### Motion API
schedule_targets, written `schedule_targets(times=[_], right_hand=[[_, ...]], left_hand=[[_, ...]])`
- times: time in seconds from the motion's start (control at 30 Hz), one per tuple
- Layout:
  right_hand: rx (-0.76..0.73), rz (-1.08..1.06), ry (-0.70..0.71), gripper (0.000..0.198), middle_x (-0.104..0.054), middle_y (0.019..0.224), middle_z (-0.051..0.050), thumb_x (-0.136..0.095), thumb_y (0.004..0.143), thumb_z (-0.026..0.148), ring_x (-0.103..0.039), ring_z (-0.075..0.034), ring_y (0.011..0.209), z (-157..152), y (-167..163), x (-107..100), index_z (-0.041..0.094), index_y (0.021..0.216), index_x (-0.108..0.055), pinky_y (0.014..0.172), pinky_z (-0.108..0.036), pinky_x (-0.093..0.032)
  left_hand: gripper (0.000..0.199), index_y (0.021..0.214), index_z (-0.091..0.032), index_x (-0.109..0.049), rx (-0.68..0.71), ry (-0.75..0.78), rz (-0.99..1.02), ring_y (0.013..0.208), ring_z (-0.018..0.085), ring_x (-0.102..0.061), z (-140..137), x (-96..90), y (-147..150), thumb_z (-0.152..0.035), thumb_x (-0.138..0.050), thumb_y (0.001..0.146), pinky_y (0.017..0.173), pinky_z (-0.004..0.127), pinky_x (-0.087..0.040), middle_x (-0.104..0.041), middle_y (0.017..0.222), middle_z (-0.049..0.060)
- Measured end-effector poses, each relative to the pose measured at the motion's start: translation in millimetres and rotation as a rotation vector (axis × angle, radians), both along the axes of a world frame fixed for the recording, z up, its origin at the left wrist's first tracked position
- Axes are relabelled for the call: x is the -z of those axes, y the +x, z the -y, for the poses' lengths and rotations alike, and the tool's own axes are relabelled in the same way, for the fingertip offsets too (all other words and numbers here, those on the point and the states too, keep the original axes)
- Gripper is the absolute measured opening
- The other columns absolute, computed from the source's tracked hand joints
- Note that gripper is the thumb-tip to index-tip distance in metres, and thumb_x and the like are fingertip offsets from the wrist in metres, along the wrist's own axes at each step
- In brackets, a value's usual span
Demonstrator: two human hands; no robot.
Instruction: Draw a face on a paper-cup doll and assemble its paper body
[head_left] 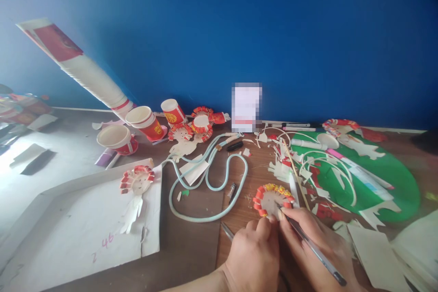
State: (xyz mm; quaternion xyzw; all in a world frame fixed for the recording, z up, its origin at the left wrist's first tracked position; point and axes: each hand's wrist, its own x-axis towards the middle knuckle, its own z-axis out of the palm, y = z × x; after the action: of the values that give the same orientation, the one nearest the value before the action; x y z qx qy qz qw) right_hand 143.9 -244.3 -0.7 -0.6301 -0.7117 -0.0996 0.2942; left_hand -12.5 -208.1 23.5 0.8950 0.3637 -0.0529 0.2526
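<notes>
Low in the centre, a paper-cup cut-out (268,200) with a pale round middle and curled red and yellow strips lies on the brown table. My left hand (255,248) is closed over its lower edge, fingers curled and the grip partly hidden. My right hand (313,232) pinches a grey pen (320,255), its tip on the pale middle. Just left of my left hand lies another pen or pencil (227,231), partly covered by the hand. A similar figure with red curls (138,180) rests on the white cardboard (78,223).
A light blue cable (205,220) loops across the middle. Red paper cups (147,123) and a leaning cup stack (96,80) stand at the back left. Paper scraps and markers (359,171) lie on a green sheet (404,182) at right. The blue wall (219,32) bounds the back.
</notes>
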Motion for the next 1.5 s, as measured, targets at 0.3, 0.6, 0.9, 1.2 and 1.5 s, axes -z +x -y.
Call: schedule_targets(times=[0.3,0.6,0.9,1.2,1.5], right_hand=[[-0.046,-0.086,0.047,0.006,-0.071,0.076,-0.002,-0.055,0.09,0.023,-0.068,-0.013,0.065,0.3,-3.2,-8.6,0.02,0.091,-0.059,0.061,-0.02,-0.05],[-0.086,-0.135,0.057,0.002,-0.068,0.071,-0.002,-0.056,0.088,0.021,-0.066,-0.013,0.061,2.0,-4.6,-11.2,0.02,0.087,-0.057,0.058,-0.021,-0.049],[-0.075,-0.131,0.059,0.002,-0.068,0.074,-0.002,-0.056,0.088,0.021,-0.066,-0.013,0.064,4.0,-2.0,-8.9,0.02,0.089,-0.057,0.061,-0.021,-0.049],[-0.087,-0.143,0.09,0.004,-0.067,0.071,-0.001,-0.055,0.09,0.022,-0.065,-0.011,0.06,2.5,-1.7,-14.3,0.019,0.089,-0.057,0.059,-0.02,-0.048],[-0.075,-0.135,0.074,0.003,-0.068,0.073,-0.001,-0.056,0.09,0.022,-0.065,-0.011,0.061,5.9,2.6,-12.0,0.019,0.089,-0.057,0.059,-0.021,-0.048]], left_hand=[[0.039,0.121,-0.015,-0.058,0.01,0.031,0.055,0.087,0.026,-0.064,2.2,7.0,-1.5,-0.026,-0.048,0.085,0.075,0.039,-0.058,-0.063,0.111,0.011],[0.042,0.127,-0.014,-0.052,-0.016,0.022,0.033,0.087,0.026,-0.064,2.3,7.7,-1.7,-0.027,-0.045,0.088,0.075,0.039,-0.058,-0.063,0.112,0.011],[0.043,0.133,-0.014,-0.047,-0.03,0.113,0.103,0.086,0.024,-0.063,6.1,15.0,-6.1,-0.026,-0.043,0.092,0.075,0.036,-0.057,-0.063,0.11,0.01],[0.045,0.134,-0.017,-0.043,-0.019,0.177,0.167,0.087,0.023,-0.06,4.5,19.6,-7.2,-0.025,-0.046,0.091,0.074,0.034,-0.057,-0.059,0.11,0.009],[0.023,0.112,-0.02,-0.055,-0.053,0.199,0.187,0.084,0.021,-0.06,6.5,17.9,-7.2,-0.023,-0.05,0.09,0.071,0.031,-0.056,-0.059,0.105,0.008]])
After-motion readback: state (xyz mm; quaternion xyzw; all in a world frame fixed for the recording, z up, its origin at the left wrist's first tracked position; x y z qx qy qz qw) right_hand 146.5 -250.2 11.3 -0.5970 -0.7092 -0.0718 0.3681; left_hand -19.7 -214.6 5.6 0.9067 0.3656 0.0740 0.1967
